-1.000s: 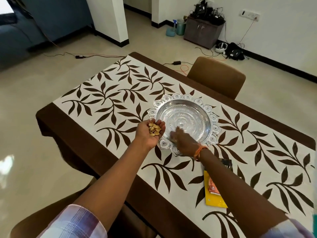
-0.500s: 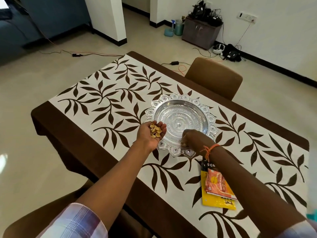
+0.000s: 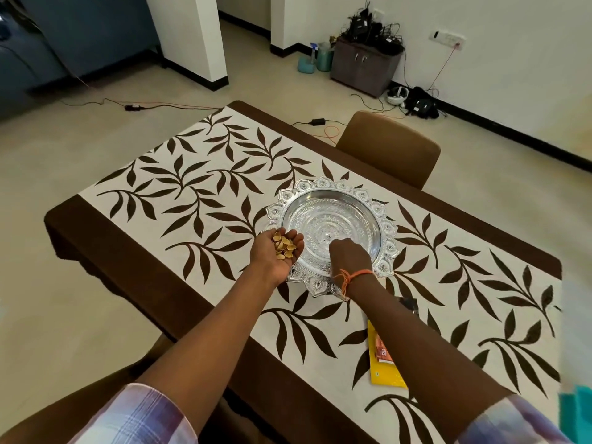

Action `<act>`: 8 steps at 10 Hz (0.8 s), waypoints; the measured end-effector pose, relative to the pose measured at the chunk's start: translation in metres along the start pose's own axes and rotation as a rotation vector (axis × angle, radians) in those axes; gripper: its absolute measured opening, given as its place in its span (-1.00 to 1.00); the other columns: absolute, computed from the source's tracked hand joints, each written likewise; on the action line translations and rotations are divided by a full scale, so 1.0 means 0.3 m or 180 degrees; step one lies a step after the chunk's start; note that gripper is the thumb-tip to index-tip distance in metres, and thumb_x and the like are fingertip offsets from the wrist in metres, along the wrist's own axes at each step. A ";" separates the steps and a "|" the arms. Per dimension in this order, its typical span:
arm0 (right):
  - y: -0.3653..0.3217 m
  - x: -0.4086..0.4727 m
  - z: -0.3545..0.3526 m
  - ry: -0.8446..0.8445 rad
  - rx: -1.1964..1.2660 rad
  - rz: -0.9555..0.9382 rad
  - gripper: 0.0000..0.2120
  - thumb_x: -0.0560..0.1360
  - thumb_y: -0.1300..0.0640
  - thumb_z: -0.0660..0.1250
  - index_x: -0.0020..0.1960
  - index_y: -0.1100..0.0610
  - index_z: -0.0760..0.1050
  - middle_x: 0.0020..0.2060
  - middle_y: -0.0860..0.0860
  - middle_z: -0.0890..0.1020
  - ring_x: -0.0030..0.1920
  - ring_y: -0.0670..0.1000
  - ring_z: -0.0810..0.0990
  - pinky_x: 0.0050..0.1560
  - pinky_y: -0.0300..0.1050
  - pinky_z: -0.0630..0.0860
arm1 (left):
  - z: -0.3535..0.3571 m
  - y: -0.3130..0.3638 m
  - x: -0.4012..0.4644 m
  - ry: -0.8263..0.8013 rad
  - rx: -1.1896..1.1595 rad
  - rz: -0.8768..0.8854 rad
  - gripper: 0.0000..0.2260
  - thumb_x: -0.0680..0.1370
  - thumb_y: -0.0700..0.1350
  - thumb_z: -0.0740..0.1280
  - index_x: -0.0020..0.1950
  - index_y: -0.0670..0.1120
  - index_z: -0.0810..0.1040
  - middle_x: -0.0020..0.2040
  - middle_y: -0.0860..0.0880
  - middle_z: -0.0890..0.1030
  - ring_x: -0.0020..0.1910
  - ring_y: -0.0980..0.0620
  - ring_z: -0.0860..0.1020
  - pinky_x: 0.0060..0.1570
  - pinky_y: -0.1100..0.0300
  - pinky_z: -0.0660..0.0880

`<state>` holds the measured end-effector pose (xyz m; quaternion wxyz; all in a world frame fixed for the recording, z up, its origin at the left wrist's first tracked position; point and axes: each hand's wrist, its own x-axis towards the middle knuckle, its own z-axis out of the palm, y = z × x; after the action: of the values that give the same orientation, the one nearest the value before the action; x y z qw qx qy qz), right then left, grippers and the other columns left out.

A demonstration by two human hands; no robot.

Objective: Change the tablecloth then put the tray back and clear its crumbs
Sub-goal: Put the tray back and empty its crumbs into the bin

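A round silver tray (image 3: 381, 216) with a scalloped rim rests on a white tablecloth (image 3: 205, 200) printed with brown leaves and edged in brown. My left hand (image 3: 278, 251) is cupped palm up at the tray's near left rim and holds a small heap of yellowish shell crumbs (image 3: 283, 246). My right hand (image 3: 349, 254), with an orange thread at the wrist, reaches into the tray's near side, fingers bunched and pointing down at its floor. Whether those fingers pinch a crumb is hidden.
A yellow packet (image 3: 384, 363) with an orange one on it lies on the cloth under my right forearm. One brown chair (image 3: 390, 149) stands at the far side, another (image 3: 80, 408) is below me. Cables and a small cabinet (image 3: 365, 65) lie beyond.
My right hand drew back to the tray's near rim, then went into the tray again, further toward the middle. The left hand stayed cupped with the crumbs.
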<state>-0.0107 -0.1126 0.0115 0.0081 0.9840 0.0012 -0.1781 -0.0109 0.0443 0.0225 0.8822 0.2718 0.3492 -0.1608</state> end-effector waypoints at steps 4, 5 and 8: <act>0.013 -0.092 -0.069 0.0221 0.0932 -0.0077 -0.81 0.53 0.37 0.21 0.11 0.32 0.52 0.11 0.40 0.50 0.27 0.27 0.47 0.24 -0.02 0.37 | 0.008 -0.012 0.005 0.0010 0.0079 0.0033 -0.73 0.64 -0.14 0.09 -0.18 -0.15 0.47 -0.29 -0.13 0.57 -0.27 -0.08 0.57 -0.21 0.11 0.53; 0.051 -0.034 -0.069 0.0245 0.1800 0.0057 -0.89 0.37 0.29 0.44 -0.10 0.24 0.64 -0.08 0.17 0.66 -0.07 0.08 0.62 -0.08 -0.13 0.53 | 0.014 -0.019 0.006 -0.0009 0.0111 0.0019 -0.73 0.65 -0.14 0.09 -0.18 -0.15 0.47 -0.28 -0.13 0.56 -0.27 -0.07 0.57 -0.21 0.11 0.53; 0.006 -0.079 -0.187 0.0224 0.3850 -0.0498 -0.87 0.37 0.38 0.45 -0.09 0.28 0.66 -0.20 0.14 0.71 -0.17 0.05 0.69 -0.07 -0.10 0.65 | 0.055 -0.092 0.007 -0.0131 0.0235 -0.0232 -0.67 0.67 -0.07 0.05 -0.15 -0.16 0.49 -0.26 -0.13 0.54 -0.32 -0.03 0.51 -0.31 0.17 0.50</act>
<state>-0.0132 -0.1136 0.0724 -0.5653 0.8164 -0.0276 -0.1147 -0.0138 0.0120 0.0210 0.8722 0.2879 0.3344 -0.2112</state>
